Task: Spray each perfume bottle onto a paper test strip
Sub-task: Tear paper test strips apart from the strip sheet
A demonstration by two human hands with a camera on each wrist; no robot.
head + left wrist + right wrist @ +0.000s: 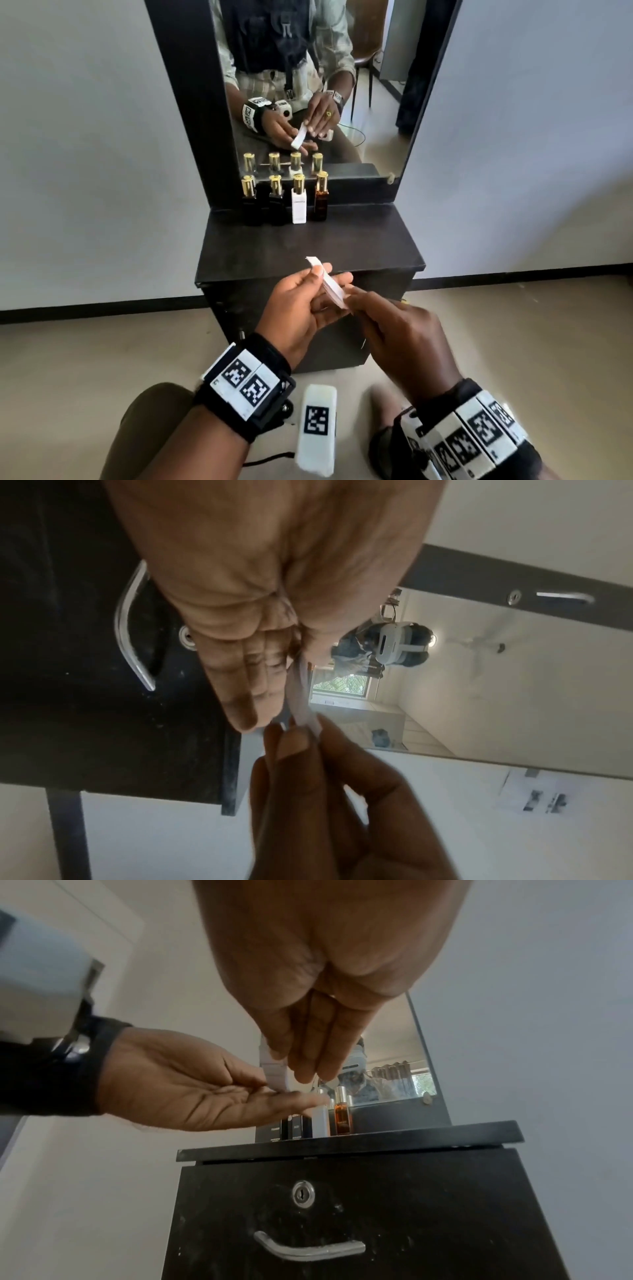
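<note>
Four gold-capped perfume bottles stand in a row at the back of the black cabinet top, against the mirror: two black bottles, a white bottle and an amber bottle. In front of the cabinet's near edge my left hand pinches white paper strips between thumb and fingers. My right hand pinches their lower end. In the left wrist view the strips run from my left hand down to my right hand. In the right wrist view the strips are in front of the white bottle and amber bottle.
The mirror rises behind the bottles and doubles them. Below the top is a drawer with a lock and a metal handle. A white marker-tagged device lies near my knees. Grey walls flank the cabinet.
</note>
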